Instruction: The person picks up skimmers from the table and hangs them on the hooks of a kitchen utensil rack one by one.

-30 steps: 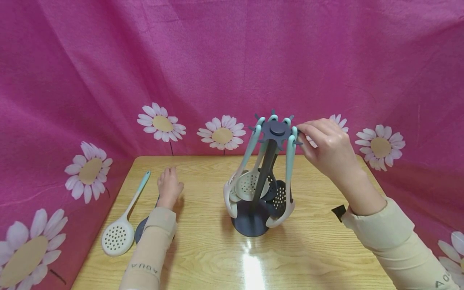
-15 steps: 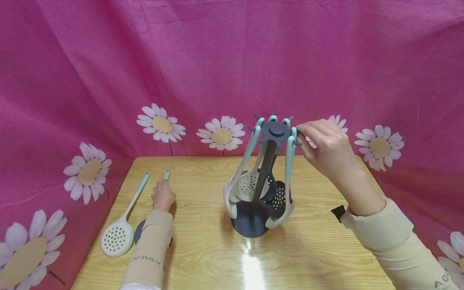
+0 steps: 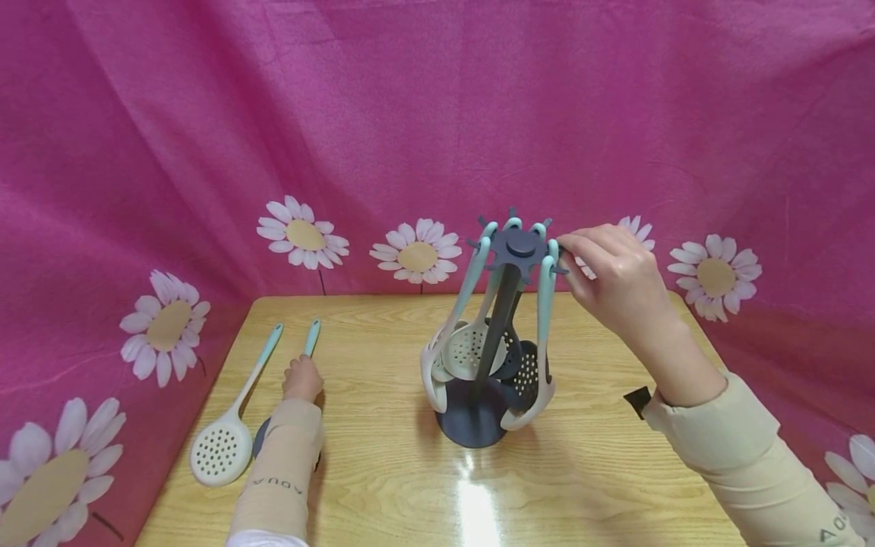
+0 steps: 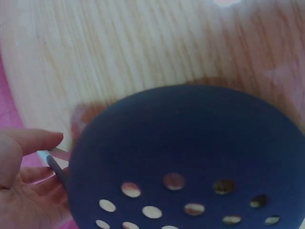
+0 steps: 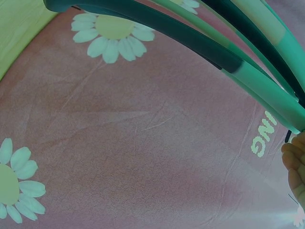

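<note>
My left hand (image 3: pixel 303 378) is at the lower handle of a dark skimmer, its thumb and fingers curled around the slim shaft. The skimmer's mint handle end (image 3: pixel 312 338) sticks out beyond the fingers. In the left wrist view its round, holed head (image 4: pixel 190 133) fills the lower part; in the head view the sleeve hides most of it. My right hand (image 3: pixel 618 277) pinches a hook arm at the right of the dark utensil stand (image 3: pixel 521 243). From that stand hang several utensils with mint handles, among them a ladle (image 3: pixel 529 416) and a pale skimmer (image 3: pixel 472 351).
A white skimmer (image 3: pixel 221 450) with a mint handle lies left of my left hand on the wooden table (image 3: pixel 383 486). The stand's round base (image 3: pixel 472 429) sits mid-table. Pink flowered cloth (image 3: pixel 437 114) hangs behind and at both sides.
My left hand has slid down toward the skimmer's head, a little left and nearer the body, uncovering the mint handle end. The right hand stays at the stand's hook arm.
</note>
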Demonstrator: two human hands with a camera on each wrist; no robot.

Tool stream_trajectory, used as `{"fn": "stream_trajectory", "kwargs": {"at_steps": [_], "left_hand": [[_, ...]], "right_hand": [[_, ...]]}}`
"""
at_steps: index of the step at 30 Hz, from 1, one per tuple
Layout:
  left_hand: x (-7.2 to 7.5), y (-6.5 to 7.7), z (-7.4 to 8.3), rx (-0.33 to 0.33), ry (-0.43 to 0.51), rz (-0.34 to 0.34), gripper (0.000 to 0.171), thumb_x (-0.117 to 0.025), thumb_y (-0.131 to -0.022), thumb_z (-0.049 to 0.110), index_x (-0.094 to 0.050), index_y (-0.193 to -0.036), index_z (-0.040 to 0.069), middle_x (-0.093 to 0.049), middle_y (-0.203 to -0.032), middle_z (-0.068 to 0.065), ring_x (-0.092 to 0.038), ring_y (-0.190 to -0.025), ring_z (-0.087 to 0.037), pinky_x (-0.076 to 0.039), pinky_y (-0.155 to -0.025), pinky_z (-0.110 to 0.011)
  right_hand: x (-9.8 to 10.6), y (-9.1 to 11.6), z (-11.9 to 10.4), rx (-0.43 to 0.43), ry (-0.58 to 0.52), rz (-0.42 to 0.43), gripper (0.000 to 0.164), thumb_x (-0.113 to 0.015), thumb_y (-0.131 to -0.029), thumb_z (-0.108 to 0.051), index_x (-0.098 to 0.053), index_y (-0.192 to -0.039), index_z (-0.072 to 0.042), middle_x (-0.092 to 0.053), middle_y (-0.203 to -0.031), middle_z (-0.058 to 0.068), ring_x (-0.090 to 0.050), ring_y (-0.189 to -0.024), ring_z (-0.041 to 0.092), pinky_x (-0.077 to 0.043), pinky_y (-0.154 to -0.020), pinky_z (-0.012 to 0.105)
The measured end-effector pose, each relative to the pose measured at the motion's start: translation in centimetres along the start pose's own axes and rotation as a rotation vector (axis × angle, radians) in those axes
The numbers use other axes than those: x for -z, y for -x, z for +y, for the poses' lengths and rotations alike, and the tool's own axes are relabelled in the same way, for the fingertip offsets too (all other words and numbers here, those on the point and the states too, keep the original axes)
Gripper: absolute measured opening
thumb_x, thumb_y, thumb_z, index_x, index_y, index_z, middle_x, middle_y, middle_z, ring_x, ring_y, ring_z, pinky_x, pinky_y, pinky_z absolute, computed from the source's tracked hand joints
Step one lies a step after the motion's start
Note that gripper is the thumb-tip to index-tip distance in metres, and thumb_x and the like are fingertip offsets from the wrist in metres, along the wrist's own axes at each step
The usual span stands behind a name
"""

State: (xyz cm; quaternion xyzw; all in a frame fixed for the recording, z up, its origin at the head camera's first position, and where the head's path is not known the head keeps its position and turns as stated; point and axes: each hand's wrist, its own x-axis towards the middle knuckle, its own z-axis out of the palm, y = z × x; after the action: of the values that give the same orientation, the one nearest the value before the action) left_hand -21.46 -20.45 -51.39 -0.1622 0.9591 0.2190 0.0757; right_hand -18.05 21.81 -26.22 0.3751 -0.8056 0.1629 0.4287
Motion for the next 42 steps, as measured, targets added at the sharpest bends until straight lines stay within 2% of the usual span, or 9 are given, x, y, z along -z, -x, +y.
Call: {"fn": "stream_trajectory", "kwargs": {"at_steps": [6,14,25,33,42], "left_hand": [[-0.8,-0.4,-0.5,-0.025,0.003,0.069,0.026,-0.047,-0.082,-0.006,-0.042,-0.104,-0.019,-0.044,-0.101,-0.037,-0.049,-0.095,-0.049,-0.047,-0.074,-0.052],[-0.9,-0.7,-0.4,-0.041,0.008,0.096,0.021,-0.046,-0.084,-0.008,-0.047,-0.102,-0.019,-0.046,-0.098,-0.036,-0.050,-0.093,-0.049,-0.046,-0.075,-0.051],[-1.2,-0.8,0.5,-0.054,0.012,0.056,0.027,-0.051,-0.083,-0.008,-0.049,-0.107,-0.018,-0.050,-0.099,-0.034,-0.053,-0.094,-0.047,-0.046,-0.080,-0.050],[-0.7,-1.0,1.7,-0.156,0.055,0.107,0.039,-0.056,-0.077,-0.008,-0.047,-0.114,-0.016,-0.052,-0.099,-0.032,-0.055,-0.094,-0.044,-0.046,-0.080,-0.049],[1.1,-0.5,3.9,-0.246,0.134,0.167,0.048,-0.058,-0.073,-0.009,-0.046,-0.119,-0.012,-0.055,-0.100,-0.030,-0.057,-0.091,-0.041,-0.046,-0.078,-0.049]], "right_hand": [[0.1,-0.1,0.0,0.002,0.002,-0.010,0.014,-0.064,-0.076,0.004,-0.065,-0.090,0.007,-0.066,-0.081,0.018,-0.059,-0.073,0.029,-0.048,-0.069,0.040],[0.1,-0.1,-0.1,-0.006,0.011,-0.010,0.013,-0.064,-0.076,0.004,-0.066,-0.089,0.007,-0.066,-0.081,0.017,-0.059,-0.073,0.029,-0.048,-0.069,0.040],[0.1,0.0,-0.1,0.003,-0.013,0.008,0.013,-0.064,-0.076,0.003,-0.065,-0.089,0.006,-0.065,-0.081,0.017,-0.058,-0.073,0.029,-0.048,-0.069,0.041],[0.1,-0.1,-0.1,0.002,-0.007,0.001,0.013,-0.063,-0.077,0.003,-0.065,-0.089,0.006,-0.065,-0.081,0.017,-0.058,-0.072,0.029,-0.048,-0.068,0.041],[0.1,0.0,0.0,-0.002,-0.007,-0.006,0.013,-0.063,-0.077,0.004,-0.065,-0.090,0.006,-0.066,-0.083,0.017,-0.058,-0.074,0.029,-0.048,-0.070,0.041]]}}
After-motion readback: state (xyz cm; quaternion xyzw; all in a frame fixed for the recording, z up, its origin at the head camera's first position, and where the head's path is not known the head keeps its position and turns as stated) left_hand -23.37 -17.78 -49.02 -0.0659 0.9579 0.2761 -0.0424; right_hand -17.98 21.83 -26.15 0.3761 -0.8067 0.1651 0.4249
